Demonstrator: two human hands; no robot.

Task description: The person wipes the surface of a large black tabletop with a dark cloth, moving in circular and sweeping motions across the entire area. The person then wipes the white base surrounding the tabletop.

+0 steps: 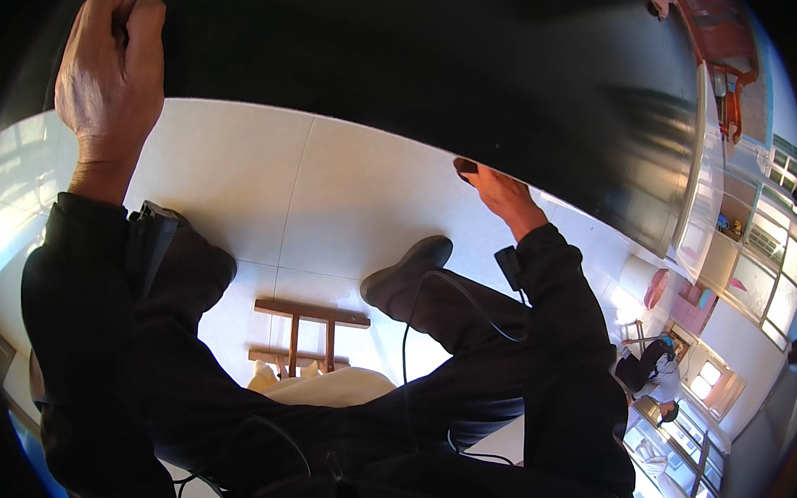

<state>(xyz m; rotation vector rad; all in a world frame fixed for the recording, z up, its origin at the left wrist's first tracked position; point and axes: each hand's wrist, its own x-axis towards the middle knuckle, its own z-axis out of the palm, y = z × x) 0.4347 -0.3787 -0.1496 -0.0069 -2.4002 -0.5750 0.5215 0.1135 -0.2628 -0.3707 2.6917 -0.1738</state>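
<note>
A large dark panel with a glossy surface spans the top of the view, its near edge curving above my knees. At its left end my left hand rests on the dark surface with fingers bent; whether it grips anything is unclear. Farther right, my right hand is at the near edge, partly under it, and some of its fingers are hidden. A small black device with a cable is at my right cuff. Another black device is by my left wrist.
Below lies a pale tiled floor with my dark shoes on it. A wooden stool frame with pale cloth is between my legs. Thin black cables cross my lap. At right, a person sits near windows; a white cylinder stands nearer.
</note>
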